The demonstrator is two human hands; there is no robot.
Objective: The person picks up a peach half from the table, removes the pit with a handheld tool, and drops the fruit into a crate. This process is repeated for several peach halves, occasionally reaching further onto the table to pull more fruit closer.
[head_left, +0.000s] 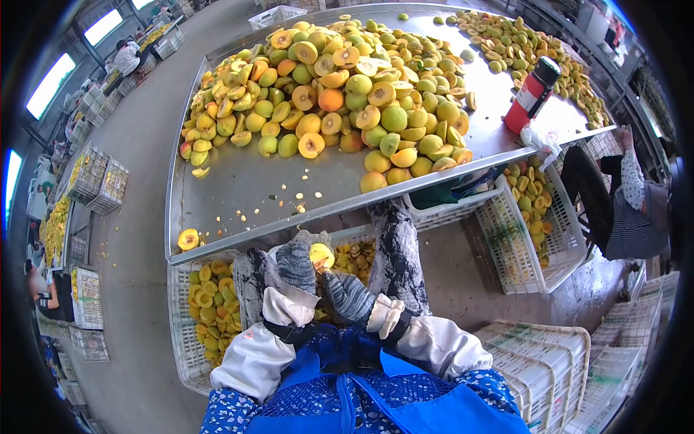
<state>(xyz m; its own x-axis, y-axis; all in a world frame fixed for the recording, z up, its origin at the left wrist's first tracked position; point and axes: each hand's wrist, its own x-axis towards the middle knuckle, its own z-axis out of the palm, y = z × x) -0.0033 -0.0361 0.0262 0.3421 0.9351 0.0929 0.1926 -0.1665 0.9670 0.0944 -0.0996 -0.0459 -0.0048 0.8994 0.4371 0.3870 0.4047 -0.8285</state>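
Note:
A yellow peach half (322,254) is held between my two gloved hands, above the crate at my knees. My left hand (296,262), in a grey knit glove, is closed around its left side. My right hand (348,295), in a matching glove, is closed against its lower edge; whether a small tool is in those fingers I cannot make out. Below my hands, a crate of cut peach pieces (354,259) shows between my legs. On the metal table (253,173) ahead lies a large heap of halved peaches (347,87), and one half (189,239) rests alone near the front left corner.
Peach halves fill a white crate (181,340) at my left and another crate (571,253) at the right. Scattered pits (300,206) lie on the table. A red flask (531,98) stands near its right edge. A co-worker (629,195) sits at the right.

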